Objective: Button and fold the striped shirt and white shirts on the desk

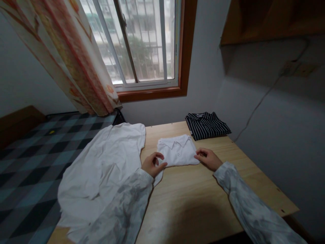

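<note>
A small folded white shirt lies flat on the wooden table, its pointed collar at the far side and a button near the middle. My left hand is at its left edge, thumb and fingers curved and apart. At the shirt's right edge is my right hand, fingers loosely bent with a gap between thumb and forefinger; the fingertips reach the cloth or lie just beside it. Left of the folded shirt spreads a larger white garment, unfolded and wrinkled, partly beneath my left sleeve.
A folded black-and-white striped shirt lies at the table's far right corner. To the left is a bed with a checked cover. Behind stand a window and a patterned curtain. A cable runs down the right wall.
</note>
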`<state>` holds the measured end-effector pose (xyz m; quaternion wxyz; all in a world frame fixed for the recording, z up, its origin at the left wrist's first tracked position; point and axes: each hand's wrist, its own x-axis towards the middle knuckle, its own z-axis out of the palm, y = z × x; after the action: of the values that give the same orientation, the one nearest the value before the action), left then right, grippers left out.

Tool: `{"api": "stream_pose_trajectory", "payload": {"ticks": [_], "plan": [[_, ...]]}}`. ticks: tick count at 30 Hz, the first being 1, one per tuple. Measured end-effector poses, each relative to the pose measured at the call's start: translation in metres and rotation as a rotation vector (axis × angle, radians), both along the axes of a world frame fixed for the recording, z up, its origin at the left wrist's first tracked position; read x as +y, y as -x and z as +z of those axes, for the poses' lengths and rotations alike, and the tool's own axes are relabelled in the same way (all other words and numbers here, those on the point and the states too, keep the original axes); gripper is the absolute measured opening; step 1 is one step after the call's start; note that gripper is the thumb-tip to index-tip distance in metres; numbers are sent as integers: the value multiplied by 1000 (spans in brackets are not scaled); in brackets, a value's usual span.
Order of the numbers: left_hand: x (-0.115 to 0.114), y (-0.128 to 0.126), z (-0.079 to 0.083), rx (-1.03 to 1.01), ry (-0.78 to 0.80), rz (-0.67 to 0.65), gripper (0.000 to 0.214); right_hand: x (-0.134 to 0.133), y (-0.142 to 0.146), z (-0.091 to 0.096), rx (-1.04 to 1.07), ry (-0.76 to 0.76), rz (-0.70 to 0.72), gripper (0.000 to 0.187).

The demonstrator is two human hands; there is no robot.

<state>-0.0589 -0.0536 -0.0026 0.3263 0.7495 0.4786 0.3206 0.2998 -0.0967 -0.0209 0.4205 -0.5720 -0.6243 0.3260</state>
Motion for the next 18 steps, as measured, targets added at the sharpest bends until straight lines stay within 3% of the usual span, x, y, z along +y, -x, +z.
{"api": "stream_pose_trajectory", "payload": {"ticks": [3,7,12,18], "plan": [[5,0,-6,-112,27,-26,49,0,1,1,270,125,19,48],[3,-3,-3,63,-30,16,35,6,-6,1,464,255,46,54],[-3,-5,5,222,-143,95,44,21,-20,1,393,490,199,61],[6,1,-8,72,-124,26,32,31,-24,1,340,565,275,57]]}}
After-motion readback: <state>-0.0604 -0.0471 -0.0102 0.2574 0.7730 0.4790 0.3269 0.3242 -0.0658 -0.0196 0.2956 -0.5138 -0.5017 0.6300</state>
